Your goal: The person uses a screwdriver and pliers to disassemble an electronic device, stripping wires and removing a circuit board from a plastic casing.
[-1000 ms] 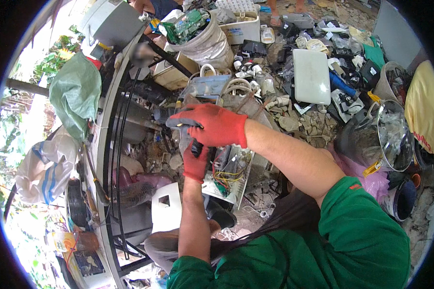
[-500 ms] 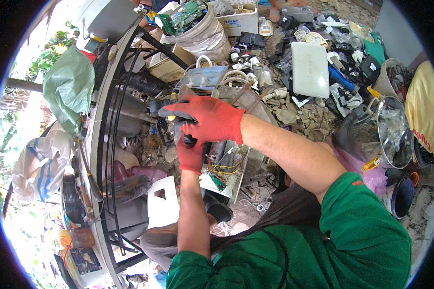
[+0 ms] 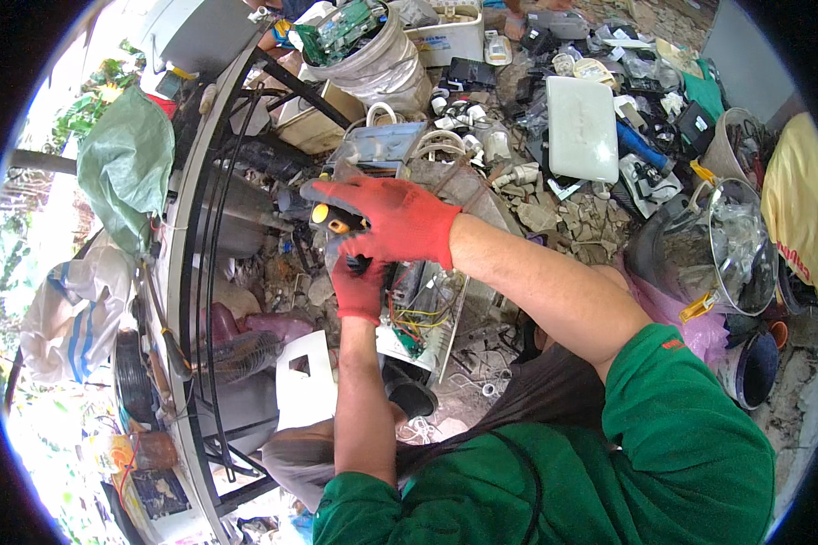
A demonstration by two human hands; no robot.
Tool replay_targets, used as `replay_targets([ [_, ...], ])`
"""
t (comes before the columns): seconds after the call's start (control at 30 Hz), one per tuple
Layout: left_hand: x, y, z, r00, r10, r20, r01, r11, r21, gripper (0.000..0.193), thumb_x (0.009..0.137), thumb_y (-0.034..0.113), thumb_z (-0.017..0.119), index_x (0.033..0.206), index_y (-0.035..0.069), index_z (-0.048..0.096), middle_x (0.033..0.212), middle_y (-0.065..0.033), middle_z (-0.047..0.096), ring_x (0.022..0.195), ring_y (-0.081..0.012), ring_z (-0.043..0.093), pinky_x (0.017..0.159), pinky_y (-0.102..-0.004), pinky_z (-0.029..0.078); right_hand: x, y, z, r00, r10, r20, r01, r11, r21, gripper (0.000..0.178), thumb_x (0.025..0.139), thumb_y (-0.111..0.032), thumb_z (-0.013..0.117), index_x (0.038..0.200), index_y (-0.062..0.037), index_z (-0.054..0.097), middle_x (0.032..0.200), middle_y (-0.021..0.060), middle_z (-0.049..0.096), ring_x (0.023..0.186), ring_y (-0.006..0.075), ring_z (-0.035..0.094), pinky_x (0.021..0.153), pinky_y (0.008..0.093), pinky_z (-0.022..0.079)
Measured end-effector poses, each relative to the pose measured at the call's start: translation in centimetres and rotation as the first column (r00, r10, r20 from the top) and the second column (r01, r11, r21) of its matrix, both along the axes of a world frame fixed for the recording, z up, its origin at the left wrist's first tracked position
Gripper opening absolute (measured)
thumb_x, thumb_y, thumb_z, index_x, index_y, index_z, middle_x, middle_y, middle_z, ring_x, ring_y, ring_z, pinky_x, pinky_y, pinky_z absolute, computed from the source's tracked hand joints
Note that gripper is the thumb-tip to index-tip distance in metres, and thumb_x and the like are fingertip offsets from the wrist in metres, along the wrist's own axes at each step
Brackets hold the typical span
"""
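Note:
Both my hands wear red gloves with dark coated fingers and meet close together in front of me. My right hand [image 3: 400, 218] closes from above around a yellow-and-black screwdriver handle [image 3: 336, 221], its round yellow end showing at the fingers. Just below it, my left hand [image 3: 357, 286] is closed with its fingers curled; what it grips is hidden by the gloves. Under and beside my hands lies an opened device with a pale ribbed casing [image 3: 442, 338], showing yellow and red wires [image 3: 427, 320] and a green circuit board [image 3: 410, 342].
A metal-framed table [image 3: 211, 118] runs along my left. Ahead stand a bucket of circuit boards [image 3: 386, 68] and a blue-grey box [image 3: 382, 143]. A white flat panel [image 3: 582, 129] lies among scrap. To the right are a clear-bagged bucket [image 3: 743, 241] and a yellow sack [image 3: 802, 200].
The screwdriver handle has turned, and its round yellow end now shows more fully beside my right fingers. Both hands stay nearly in place.

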State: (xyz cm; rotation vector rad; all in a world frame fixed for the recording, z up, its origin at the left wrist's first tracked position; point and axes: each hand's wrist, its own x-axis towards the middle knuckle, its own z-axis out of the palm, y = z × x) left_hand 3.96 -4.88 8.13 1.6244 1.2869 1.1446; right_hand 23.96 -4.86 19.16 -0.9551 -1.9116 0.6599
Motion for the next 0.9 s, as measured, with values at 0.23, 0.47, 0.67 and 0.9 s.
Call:
replay_targets([
  [0.23, 1.0, -0.4, 0.3, 0.996, 0.035, -0.086, -0.02, 0.986, 0.166, 0.04, 0.073, 0.0, 0.075, 0.11, 0.0, 0.06, 0.096, -0.0034, 0.069, 0.088, -0.0124, 0.062, 0.08, -0.0285, 0.05, -1.2, 0.2, -1.6, 0.997, -0.077, 0.012, 0.077, 0.997, 0.02, 0.085, 0.07, -0.03, 0.074, 0.14, -0.0004, 0.036, 0.12, 0.0262, 0.058, 0.111, 0.0395, 0.058, 0.093, 0.0436, 0.048],
  [0.47, 2.7, -0.9, 1.1, 0.977, 0.183, -0.111, -0.163, 0.972, 0.171, 0.043, 0.075, 0.008, 0.076, 0.115, 0.001, 0.061, 0.099, -0.0071, 0.071, 0.091, -0.0146, 0.065, 0.081, -0.0315, 0.051, -0.7, 0.1, -3.0, 0.963, -0.024, 0.269, 0.076, 0.979, -0.187, 0.061, 0.07, -0.026, 0.071, 0.122, 0.001, 0.055, 0.105, 0.0228, 0.064, 0.101, 0.0397, 0.062, 0.088, 0.0459, 0.049],
  [0.67, 2.9, -1.3, 0.8, 0.903, 0.244, -0.354, -0.177, 0.961, 0.213, 0.039, 0.077, 0.007, 0.074, 0.113, 0.001, 0.059, 0.104, -0.0081, 0.07, 0.094, -0.0151, 0.065, 0.081, -0.0301, 0.051, -0.9, -1.0, -4.8, 0.985, -0.156, 0.067, 0.168, 0.953, -0.252, 0.046, 0.074, -0.03, 0.07, 0.111, -0.0033, 0.065, 0.106, 0.0219, 0.065, 0.101, 0.039, 0.061, 0.088, 0.0456, 0.048],
  [0.9, 2.2, -3.1, 0.2, 0.729, 0.166, -0.664, -0.035, 0.978, 0.207, 0.061, 0.063, 0.033, 0.084, 0.109, 0.002, 0.059, 0.107, -0.0187, 0.063, 0.101, -0.0381, 0.06, 0.087, -0.0455, 0.048, -1.3, -1.4, -6.3, 0.983, -0.153, 0.098, 0.17, 0.963, -0.209, 0.04, 0.078, -0.028, 0.068, 0.109, -0.0033, 0.066, 0.101, 0.0224, 0.066, 0.096, 0.0396, 0.063, 0.085, 0.0452, 0.049],
])
